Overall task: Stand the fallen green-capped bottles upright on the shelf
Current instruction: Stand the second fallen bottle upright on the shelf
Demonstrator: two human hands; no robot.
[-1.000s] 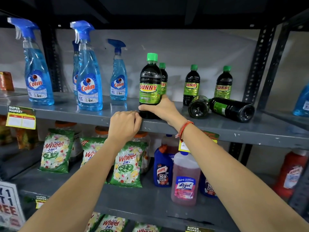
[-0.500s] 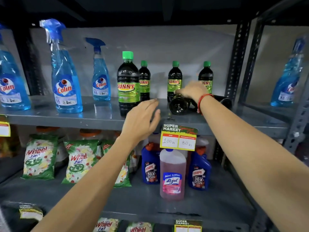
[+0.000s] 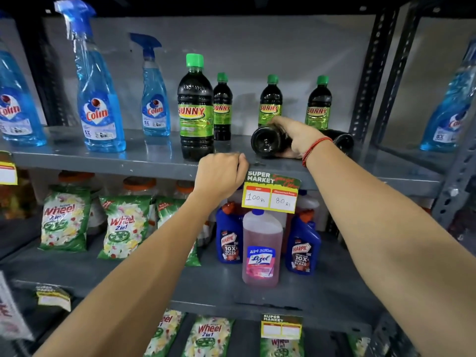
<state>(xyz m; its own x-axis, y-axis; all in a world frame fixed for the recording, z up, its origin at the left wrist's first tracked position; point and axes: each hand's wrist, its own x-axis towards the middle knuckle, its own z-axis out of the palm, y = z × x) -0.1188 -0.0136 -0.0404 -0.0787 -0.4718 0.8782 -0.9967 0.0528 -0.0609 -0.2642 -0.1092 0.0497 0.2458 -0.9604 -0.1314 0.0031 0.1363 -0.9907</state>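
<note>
The grey metal shelf [image 3: 144, 161] runs across in front of me, its left end cut off by the frame. On it stand four upright dark plastic bottles with green caps and yellow-green labels, the biggest [image 3: 196, 109] near the front edge. Right of that one a fallen dark bottle [image 3: 268, 141] lies on its side, round base toward me, its cap end hidden behind my arm. My right hand [image 3: 296, 137] wraps over its body, fingers curled around it. A second fallen dark bottle [image 3: 343, 141] shows only its base past my wrist (the rest is covered). My left hand [image 3: 221, 176] is closed in a loose fist at the shelf's front lip, holding nothing, just beside the green and yellow paper price tag [image 3: 271, 193]
</note>
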